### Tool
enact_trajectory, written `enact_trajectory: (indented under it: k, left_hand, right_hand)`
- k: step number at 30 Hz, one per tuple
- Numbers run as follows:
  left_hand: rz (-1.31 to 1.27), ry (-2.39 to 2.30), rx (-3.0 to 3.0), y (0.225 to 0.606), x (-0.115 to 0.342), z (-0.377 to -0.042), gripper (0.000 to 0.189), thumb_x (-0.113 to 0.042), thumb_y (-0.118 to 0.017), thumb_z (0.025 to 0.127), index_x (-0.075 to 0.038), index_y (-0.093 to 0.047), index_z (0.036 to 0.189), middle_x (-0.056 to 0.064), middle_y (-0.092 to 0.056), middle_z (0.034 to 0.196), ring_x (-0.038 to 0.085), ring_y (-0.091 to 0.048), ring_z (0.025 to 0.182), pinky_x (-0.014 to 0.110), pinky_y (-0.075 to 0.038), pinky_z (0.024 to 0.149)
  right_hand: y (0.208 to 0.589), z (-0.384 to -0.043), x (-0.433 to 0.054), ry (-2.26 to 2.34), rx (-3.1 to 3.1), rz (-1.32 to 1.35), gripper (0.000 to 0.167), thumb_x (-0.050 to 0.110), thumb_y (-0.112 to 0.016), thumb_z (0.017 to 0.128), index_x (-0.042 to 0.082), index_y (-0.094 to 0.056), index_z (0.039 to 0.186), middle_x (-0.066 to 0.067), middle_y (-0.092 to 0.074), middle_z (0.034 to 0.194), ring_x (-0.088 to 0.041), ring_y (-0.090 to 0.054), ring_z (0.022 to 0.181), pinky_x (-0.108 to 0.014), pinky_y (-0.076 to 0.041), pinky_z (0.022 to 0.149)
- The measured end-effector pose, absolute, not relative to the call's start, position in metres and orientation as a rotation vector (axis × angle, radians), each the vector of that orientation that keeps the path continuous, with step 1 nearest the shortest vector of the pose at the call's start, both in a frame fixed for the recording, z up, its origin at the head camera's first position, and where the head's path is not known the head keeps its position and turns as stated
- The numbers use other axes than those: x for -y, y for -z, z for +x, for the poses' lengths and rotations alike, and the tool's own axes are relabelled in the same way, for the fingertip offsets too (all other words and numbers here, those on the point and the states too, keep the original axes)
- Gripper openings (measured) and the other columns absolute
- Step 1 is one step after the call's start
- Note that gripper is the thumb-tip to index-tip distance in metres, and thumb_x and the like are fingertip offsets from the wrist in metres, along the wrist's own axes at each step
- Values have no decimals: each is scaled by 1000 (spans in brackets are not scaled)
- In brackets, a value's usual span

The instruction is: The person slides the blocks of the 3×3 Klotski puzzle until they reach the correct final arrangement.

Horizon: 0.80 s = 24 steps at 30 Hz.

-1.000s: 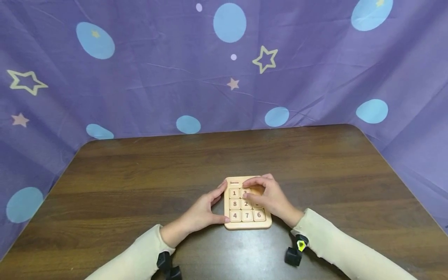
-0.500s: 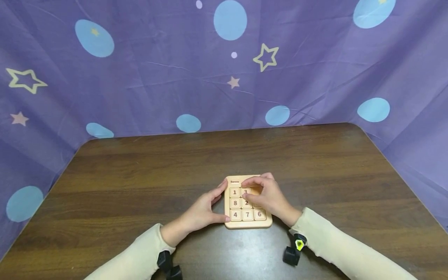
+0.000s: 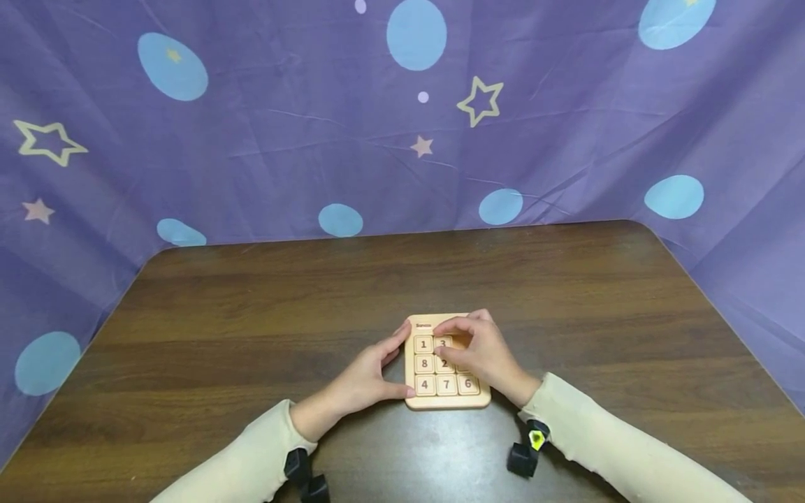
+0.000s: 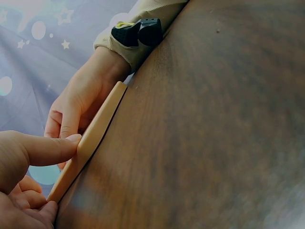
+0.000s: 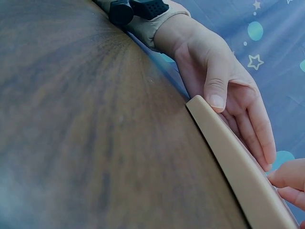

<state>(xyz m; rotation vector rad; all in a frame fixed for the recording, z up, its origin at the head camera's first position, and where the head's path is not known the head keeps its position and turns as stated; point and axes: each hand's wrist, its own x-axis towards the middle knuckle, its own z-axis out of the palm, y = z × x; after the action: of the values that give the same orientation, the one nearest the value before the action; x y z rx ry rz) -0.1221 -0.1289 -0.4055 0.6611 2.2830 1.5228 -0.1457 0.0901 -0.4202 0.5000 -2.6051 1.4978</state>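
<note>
A pale wooden sliding number puzzle [image 3: 448, 403] lies flat on the table, its numbered tiles facing up. The left column reads 1, 8, 4, with 7 and 6 along the near row. My left hand [image 3: 358, 383] grips the puzzle's left side, thumb at the near corner and fingers at the far one. In the left wrist view that thumb [image 4: 57, 149] presses on the puzzle's side [image 4: 97, 126]. My right hand [image 3: 493, 356] is over the upper right, thumb tip at the lower edge of the 3 tile [image 3: 443, 341], index fingertip near the top rim. It hides most of the right column.
The brown wooden table [image 3: 251, 300] spreads around the puzzle on all sides. Behind it hangs a purple curtain [image 3: 283, 154] with blue dots and stars. Small black devices [image 3: 523, 457] are strapped at both wrists, over cream sleeves.
The right thumb has shifted slightly, so more of the number 3 shows. The left hand keeps its place on the puzzle. The head view has tilted a little.
</note>
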Motion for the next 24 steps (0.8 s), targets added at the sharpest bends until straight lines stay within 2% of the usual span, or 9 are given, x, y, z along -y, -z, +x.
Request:
enact_trajectory:
  k: [6, 16, 24]
  left_hand:
    - [661, -1518, -2288, 405, 128, -123, 91, 0, -78, 71, 9, -23, 144, 21, -18, 153, 29, -18, 141, 42, -25, 111]
    - [660, -1513, -2294, 406, 130, -123, 91, 0, -78, 71, 9, -23, 144, 20, -18, 153, 29, -18, 141, 41, -26, 111]
    - [652, -1496, -2310, 406, 129, -123, 92, 0, -78, 70, 7, -24, 145, 16, -18, 154, 25, -18, 141, 38, -25, 111]
  right_hand:
    - [420, -146, -90, -1464, 2609, 507, 23, 11, -81, 68, 18, -75, 89, 5, -63, 85, -14, -42, 85, -30, -36, 75]
    - [419, -145, -87, -1472, 2621, 484, 22, 10, -80, 67, 16, -74, 87, 2, -58, 84, -14, -41, 84, -29, -35, 73]
    - [419, -145, -95, -1487, 2601, 518, 22, 7, -79, 67, 14, -74, 87, 4, -64, 87, -16, -45, 87, -31, -37, 77]
